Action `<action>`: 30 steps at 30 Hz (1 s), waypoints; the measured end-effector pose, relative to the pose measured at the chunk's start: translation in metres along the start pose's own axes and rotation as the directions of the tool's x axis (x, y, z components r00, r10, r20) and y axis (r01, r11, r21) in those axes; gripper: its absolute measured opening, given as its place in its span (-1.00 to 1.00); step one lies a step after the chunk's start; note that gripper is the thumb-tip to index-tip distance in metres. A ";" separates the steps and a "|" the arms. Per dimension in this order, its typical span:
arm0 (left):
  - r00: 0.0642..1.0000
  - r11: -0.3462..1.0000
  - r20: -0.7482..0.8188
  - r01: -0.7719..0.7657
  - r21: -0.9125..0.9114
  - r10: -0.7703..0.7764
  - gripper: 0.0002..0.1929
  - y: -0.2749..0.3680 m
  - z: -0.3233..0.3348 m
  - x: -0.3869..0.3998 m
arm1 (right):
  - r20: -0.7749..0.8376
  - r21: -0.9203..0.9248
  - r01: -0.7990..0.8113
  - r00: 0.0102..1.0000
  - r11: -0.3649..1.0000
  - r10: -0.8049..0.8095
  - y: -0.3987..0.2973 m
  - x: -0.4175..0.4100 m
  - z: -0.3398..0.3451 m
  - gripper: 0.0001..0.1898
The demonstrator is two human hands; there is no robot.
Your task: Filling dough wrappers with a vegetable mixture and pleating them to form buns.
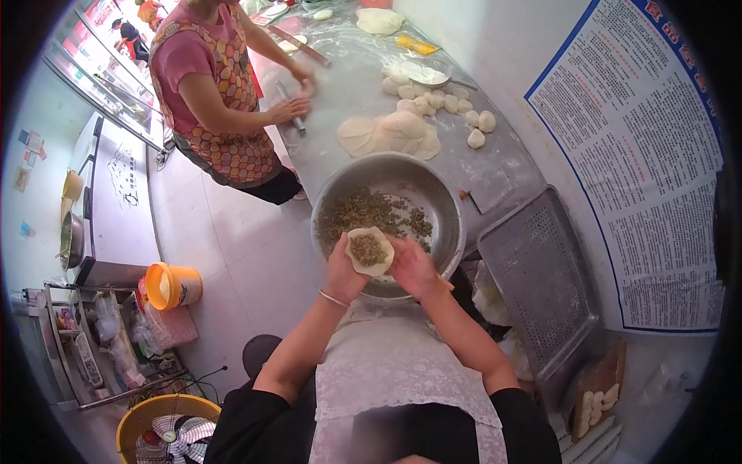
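A round dough wrapper [352, 248] with chopped green-brown filling [369, 250] on it rests in my left hand [343, 269], above the near part of a large metal bowl [449, 200]. My right hand [415, 268] is at the wrapper's right edge, its fingers apart; whether they grip the edge I cannot tell. More chopped filling [362, 211] lies in the bowl. Just beyond the bowl is a pile of flat dough wrappers [394, 132], with several small dough balls [449, 103] behind and to the right of it.
A co-worker [214, 87] in a patterned apron stands at the left of the metal table [324, 87], hands on a rolling pin [291, 108]. A perforated metal tray [539, 284] leans at the right. A bowl of flour [426, 72] stands farther back. A yellow fan [168, 432] is at lower left.
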State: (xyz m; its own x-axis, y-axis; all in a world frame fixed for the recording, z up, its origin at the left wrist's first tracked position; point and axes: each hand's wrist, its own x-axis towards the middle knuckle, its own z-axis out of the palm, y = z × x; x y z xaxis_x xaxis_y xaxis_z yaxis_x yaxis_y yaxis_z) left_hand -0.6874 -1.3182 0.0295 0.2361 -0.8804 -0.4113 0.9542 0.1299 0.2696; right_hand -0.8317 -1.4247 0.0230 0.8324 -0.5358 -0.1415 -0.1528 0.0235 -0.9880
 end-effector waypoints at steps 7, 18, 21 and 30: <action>1.000 0.996 -0.002 -0.015 -0.088 0.015 -0.48 -0.003 -0.001 0.001 | 0.222 -0.828 0.417 0.858 0.375 -0.464 -0.078 -0.016 -0.005 -0.60; 0.997 0.993 0.026 0.080 -0.081 -0.079 -0.46 -0.006 0.024 -0.007 | 0.103 -0.848 0.439 0.686 0.297 -0.720 -0.142 -0.016 -0.026 -0.65; 0.988 0.984 0.102 0.128 -0.122 -0.116 -0.52 -0.003 0.029 -0.011 | 0.016 -0.717 0.353 0.870 0.601 -0.493 -0.089 -0.012 -0.046 -0.66; 0.994 0.994 0.033 0.109 -0.016 -0.109 -0.63 -0.006 0.032 -0.025 | -0.111 0.434 -0.029 0.990 0.901 0.086 -0.022 -0.022 -0.008 -0.70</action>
State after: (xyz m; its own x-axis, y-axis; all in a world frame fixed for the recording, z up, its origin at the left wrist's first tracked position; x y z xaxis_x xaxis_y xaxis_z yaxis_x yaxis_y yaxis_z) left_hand -0.7046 -1.3118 0.0656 0.1246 -0.9038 -0.4095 0.9771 0.0400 0.2092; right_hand -0.8506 -1.4203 0.0485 0.7520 -0.6221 -0.2177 0.0690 0.4028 -0.9127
